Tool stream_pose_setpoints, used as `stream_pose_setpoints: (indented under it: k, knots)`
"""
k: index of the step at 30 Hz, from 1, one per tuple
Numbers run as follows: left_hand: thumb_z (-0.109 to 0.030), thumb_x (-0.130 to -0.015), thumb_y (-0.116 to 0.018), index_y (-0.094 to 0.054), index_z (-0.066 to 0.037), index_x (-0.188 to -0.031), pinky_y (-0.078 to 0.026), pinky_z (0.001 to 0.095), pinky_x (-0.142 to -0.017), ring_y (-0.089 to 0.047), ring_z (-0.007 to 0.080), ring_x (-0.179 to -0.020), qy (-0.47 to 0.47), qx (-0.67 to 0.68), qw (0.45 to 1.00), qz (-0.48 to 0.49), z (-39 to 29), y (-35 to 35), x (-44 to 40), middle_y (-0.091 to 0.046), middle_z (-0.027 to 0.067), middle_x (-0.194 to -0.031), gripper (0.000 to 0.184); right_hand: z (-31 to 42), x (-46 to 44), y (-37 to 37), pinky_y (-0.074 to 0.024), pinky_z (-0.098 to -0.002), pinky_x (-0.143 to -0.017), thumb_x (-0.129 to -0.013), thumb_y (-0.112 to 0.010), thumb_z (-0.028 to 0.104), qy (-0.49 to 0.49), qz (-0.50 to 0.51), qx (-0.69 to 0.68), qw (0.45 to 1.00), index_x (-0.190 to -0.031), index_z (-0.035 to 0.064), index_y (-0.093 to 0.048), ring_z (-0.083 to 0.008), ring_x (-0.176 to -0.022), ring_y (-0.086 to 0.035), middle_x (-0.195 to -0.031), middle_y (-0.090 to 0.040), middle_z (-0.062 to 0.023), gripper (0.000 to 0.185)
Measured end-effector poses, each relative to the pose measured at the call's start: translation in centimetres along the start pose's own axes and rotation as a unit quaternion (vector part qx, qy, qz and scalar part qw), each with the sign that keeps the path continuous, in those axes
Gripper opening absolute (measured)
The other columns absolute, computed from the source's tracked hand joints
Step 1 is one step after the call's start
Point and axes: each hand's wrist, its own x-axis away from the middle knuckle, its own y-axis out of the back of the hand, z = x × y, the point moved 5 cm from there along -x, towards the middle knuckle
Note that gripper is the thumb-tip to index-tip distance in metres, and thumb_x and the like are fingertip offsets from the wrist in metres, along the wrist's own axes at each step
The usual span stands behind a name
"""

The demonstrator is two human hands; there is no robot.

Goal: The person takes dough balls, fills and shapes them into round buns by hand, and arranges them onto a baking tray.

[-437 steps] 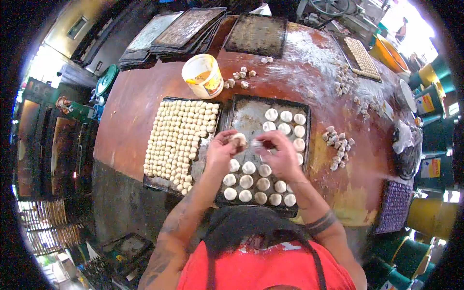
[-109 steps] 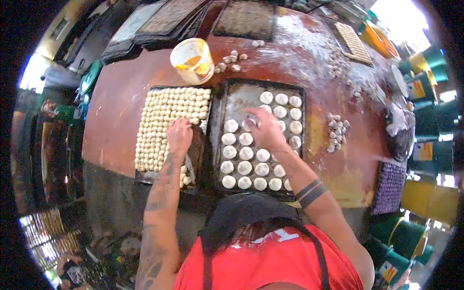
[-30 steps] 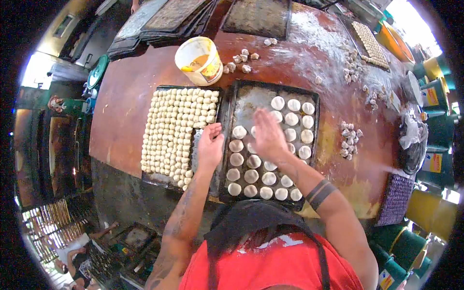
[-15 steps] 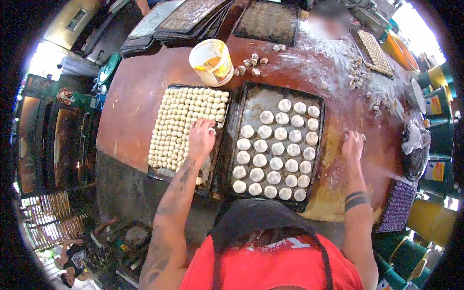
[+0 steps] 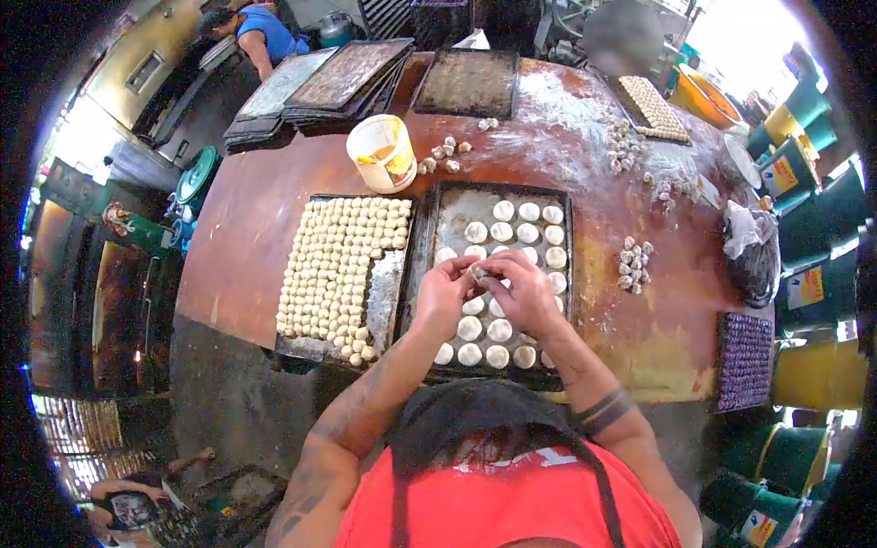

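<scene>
My left hand (image 5: 446,290) and my right hand (image 5: 519,289) meet above the right tray (image 5: 454,208), fingers pinched round a small piece of dough (image 5: 478,274) that they partly hide. White flattened dough rounds (image 5: 497,356) lie in rows on that dark tray, several of them behind my hands. Beside it on the left, another tray (image 5: 387,279) is packed with small pale dough balls (image 5: 333,265), its metal bare along the right side. A pile of brownish lumps (image 5: 634,265) rests on the table to the right.
Beyond the trays stand a white bucket (image 5: 381,155) with orange smears and stacked black trays (image 5: 347,78). Flour (image 5: 557,100) covers the table's far part. A tray of purple pieces (image 5: 744,361) sits at the right edge. A person in blue (image 5: 265,35) leans at the back left; another person (image 5: 128,507) is at lower left.
My left hand has left the ball tray and my right hand has come back from the lumps on the right; they now meet over the right tray. The person in blue has come further into view.
</scene>
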Motion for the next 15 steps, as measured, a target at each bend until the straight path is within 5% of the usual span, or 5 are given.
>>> stream_pose_setpoints:
  k: [2,8,9,13,15]
  knots:
    - [0.003,-0.093,-0.058,-0.055,0.003,-0.127,-0.054,0.0291,-0.090,-0.064,0.0156,-0.098,-0.010,0.033,0.999,-0.001,-0.1,-0.6,1.1,-0.066,0.0077,-0.107,0.034,0.2,0.6,-0.8,-0.0537,-0.0349,-0.083,-0.084,-0.071,0.005,0.022,-0.009,0.108,0.994,-0.106,0.0016,-0.070,-0.0295,-0.097,-0.064,-0.101,-0.067,-0.0125,0.022]
    - [-0.006,-0.094,-0.066,-0.057,0.002,-0.124,-0.051,0.0297,-0.094,-0.062,0.0152,-0.103,-0.086,-0.074,0.993,0.033,-2.6,-1.2,4.0,-0.066,0.0070,-0.108,0.033,1.0,1.2,0.7,-0.0518,-0.0317,-0.083,-0.088,-0.071,0.009,-0.129,-0.006,-0.003,0.992,-0.119,0.0020,-0.065,-0.0204,-0.092,-0.062,-0.097,-0.066,-0.0072,0.032]
    - [-0.005,-0.092,-0.068,-0.058,0.002,-0.122,-0.052,0.0290,-0.088,-0.063,0.0141,-0.098,-0.103,-0.079,0.991,0.029,-2.6,-1.0,3.6,-0.066,0.0067,-0.106,0.032,-0.2,1.4,0.3,-0.0513,-0.0295,-0.079,-0.091,-0.069,0.011,-0.209,0.098,-0.083,0.969,-0.119,0.0016,-0.063,-0.0153,-0.087,-0.062,-0.097,-0.066,-0.0041,0.030]
    - [-0.003,-0.090,-0.070,-0.062,0.003,-0.118,-0.054,0.0280,-0.079,-0.064,0.0139,-0.090,-0.078,0.085,0.993,0.032,-2.5,-2.2,4.0,-0.067,0.0081,-0.105,0.029,-1.6,2.1,-0.5,-0.0526,-0.0304,-0.077,-0.091,-0.068,0.010,-0.230,0.027,-0.423,0.876,-0.113,0.0012,-0.060,-0.0144,-0.090,-0.062,-0.097,-0.066,-0.0043,0.025]
    - [-0.002,-0.089,-0.070,-0.064,0.003,-0.115,-0.054,0.0274,-0.078,-0.065,0.0143,-0.090,-0.082,0.043,0.995,0.023,-3.9,-2.9,4.5,-0.068,0.0079,-0.103,0.027,-1.1,1.9,-1.2,-0.0527,-0.0305,-0.077,-0.091,-0.067,0.010,-0.265,-0.055,-0.450,0.851,-0.115,0.0015,-0.059,-0.0141,-0.090,-0.062,-0.098,-0.065,-0.0054,0.026]
